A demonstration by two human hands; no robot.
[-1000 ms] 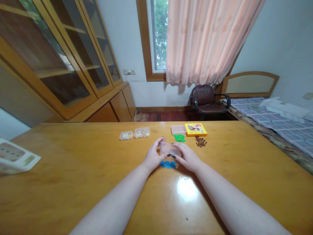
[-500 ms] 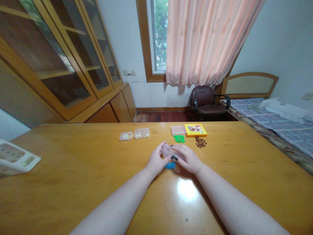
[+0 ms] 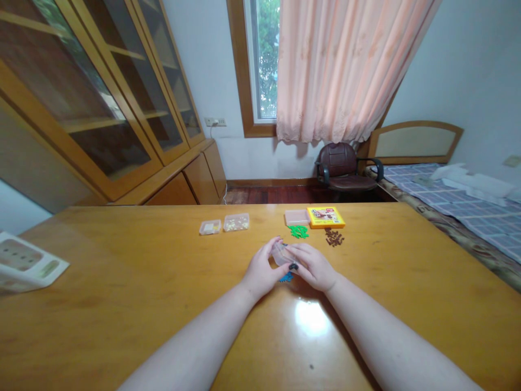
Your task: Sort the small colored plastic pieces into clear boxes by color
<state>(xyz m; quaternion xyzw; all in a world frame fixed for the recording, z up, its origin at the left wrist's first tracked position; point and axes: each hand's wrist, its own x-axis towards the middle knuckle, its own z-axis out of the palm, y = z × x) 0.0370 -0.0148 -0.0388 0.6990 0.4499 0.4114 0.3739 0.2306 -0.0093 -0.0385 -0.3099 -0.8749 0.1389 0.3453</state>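
Both of my hands grip a small clear plastic box [image 3: 282, 252] just above the wooden table [image 3: 122, 271]. My left hand [image 3: 262, 269] curls round its left end; my right hand [image 3: 313, 266] wraps its right side. A bit of a pile of blue pieces [image 3: 286, 278] shows under and between my hands, mostly hidden. Beyond my hands lie green pieces [image 3: 299, 232] and brown pieces [image 3: 334, 237].
Farther back on the table sit a yellow box [image 3: 325, 216], a pinkish clear box [image 3: 297, 217] and two small clear boxes with pale contents [image 3: 210, 226] [image 3: 236, 221]. A white tray [image 3: 24, 263] rests at the left edge. A chair [image 3: 345, 165] and bed [image 3: 459, 201] stand behind.
My hands have drawn closer together around the clear box and tilted it, covering more of the blue pieces.
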